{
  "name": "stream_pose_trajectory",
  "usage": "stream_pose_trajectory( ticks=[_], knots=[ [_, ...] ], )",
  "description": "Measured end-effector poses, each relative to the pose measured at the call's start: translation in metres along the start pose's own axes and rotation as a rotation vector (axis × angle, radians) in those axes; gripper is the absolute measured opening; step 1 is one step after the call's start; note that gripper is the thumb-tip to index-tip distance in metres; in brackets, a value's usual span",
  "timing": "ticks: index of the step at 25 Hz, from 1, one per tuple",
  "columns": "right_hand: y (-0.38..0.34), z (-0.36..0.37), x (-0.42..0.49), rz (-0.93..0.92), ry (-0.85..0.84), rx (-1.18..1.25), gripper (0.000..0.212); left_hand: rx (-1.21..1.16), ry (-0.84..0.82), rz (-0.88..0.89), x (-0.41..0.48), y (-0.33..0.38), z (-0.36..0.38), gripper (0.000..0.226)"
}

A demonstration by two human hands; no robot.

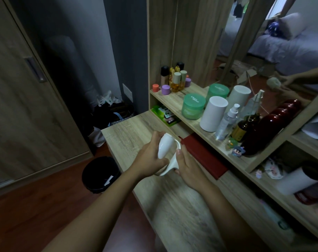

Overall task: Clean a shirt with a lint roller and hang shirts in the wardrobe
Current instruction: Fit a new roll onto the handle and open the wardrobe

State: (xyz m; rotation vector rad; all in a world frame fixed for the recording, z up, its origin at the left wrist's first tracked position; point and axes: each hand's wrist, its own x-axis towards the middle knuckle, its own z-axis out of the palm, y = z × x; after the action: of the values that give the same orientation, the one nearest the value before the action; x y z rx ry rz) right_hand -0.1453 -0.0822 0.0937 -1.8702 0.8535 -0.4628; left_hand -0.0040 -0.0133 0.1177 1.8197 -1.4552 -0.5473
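I hold a white lint roller (165, 148) in both hands over the wooden dressing table (125, 135). My left hand (151, 157) grips its rounded white cover from the left. My right hand (189, 166) grips the curved white handle at the lower end, thumb up along it. The wardrobe's sliding door (27, 99) stands at the left with a dark recessed handle. No shirt is in view.
A shelf holds green jars (193, 108), a white cylinder (213, 113), spray bottles and small bottles. A red book (203, 155) lies under the shelf. A black bin (100, 173) stands on the floor at the table's left. Bags sit in the corner. A mirror reflects a bed.
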Motion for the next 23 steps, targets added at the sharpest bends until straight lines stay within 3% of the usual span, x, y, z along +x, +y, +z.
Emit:
stream_pose_trajectory(
  ticks=[2, 7, 8, 10, 12, 13, 15, 17, 18, 20, 22, 23],
  knots=[
    [0.002, -0.001, -0.006, 0.014, -0.034, 0.075, 0.022, 0.047, -0.032, 0.003, 0.002, 0.001, -0.005, 0.064],
    [0.023, 0.009, -0.021, 0.027, 0.052, 0.143, 0.043, 0.19, -0.058, 0.055, 0.009, 0.006, -0.026, 0.081],
    [0.024, 0.01, -0.021, 0.013, 0.107, 0.163, 0.041, 0.24, 0.0, 0.082, 0.008, 0.009, -0.025, 0.08],
    [0.026, 0.009, -0.016, -0.011, 0.209, 0.167, 0.034, 0.253, 0.293, 0.13, 0.005, 0.015, -0.016, 0.059],
    [0.023, 0.005, -0.012, -0.023, 0.268, 0.15, 0.034, 0.088, 0.651, 0.042, 0.007, 0.017, -0.02, 0.036],
    [0.023, 0.003, -0.009, -0.031, 0.283, 0.14, 0.036, 0.029, 0.743, 0.03, 0.008, 0.018, -0.025, 0.031],
    [0.021, 0.001, -0.006, -0.04, 0.31, 0.149, 0.039, 0.243, 0.651, 0.252, 0.008, 0.014, -0.028, 0.03],
    [0.014, 0.0, -0.005, -0.058, 0.338, 0.157, 0.04, 0.697, 0.39, 0.643, 0.002, 0.005, -0.017, 0.038],
    [0.011, -0.001, -0.005, -0.068, 0.341, 0.173, 0.038, 0.857, 0.303, 0.712, 0.001, -0.004, -0.014, 0.041],
    [0.006, 0.0, -0.005, -0.083, 0.333, 0.214, 0.035, 0.909, 0.298, 0.526, 0.004, -0.01, -0.022, 0.05],
    [0.006, 0.001, -0.005, -0.09, 0.349, 0.228, 0.032, 0.655, 0.402, 0.133, 0.011, -0.008, -0.045, 0.057],
    [0.006, 0.002, -0.004, -0.093, 0.361, 0.223, 0.032, 0.522, 0.438, 0.018, 0.015, -0.01, -0.053, 0.061]
  ],
)
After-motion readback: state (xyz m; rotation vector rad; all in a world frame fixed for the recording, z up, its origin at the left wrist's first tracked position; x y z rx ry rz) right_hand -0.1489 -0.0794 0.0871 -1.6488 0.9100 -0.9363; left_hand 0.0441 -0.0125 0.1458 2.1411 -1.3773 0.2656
